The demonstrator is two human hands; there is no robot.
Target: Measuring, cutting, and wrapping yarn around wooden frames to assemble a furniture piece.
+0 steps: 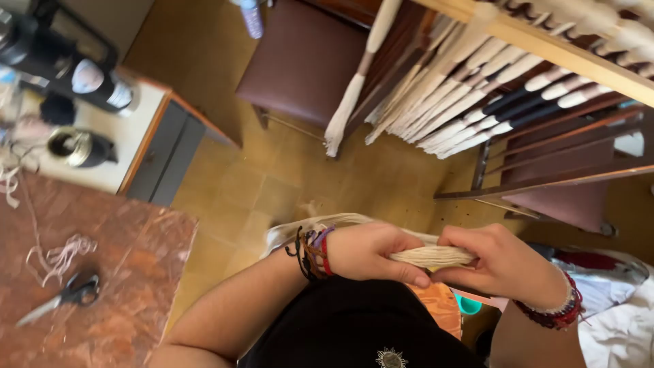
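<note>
- Bundle of cord (pixel 429 256) between left hand (pixel 371 251) and right hand (pixel 501 262), held over the floor (pixel 286 184).
- Scissors (pixel 65 294) and loose threads (pixel 61 255) on the worktop (pixel 136 272), far left.
- Chair (pixel 303 61) beyond the hands.
- Hanging skeins (pixel 470 88) on a wooden rail (pixel 565 51), upper right.

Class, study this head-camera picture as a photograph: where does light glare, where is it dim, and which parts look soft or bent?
Head view: glare shines off the reddish table near the scissors; the dark garment at the bottom edge loses detail; the left hand and right hand gripping the cream yarn bundle look slightly soft; the wooden beam slants steeply, a wide-angle effect.
</note>
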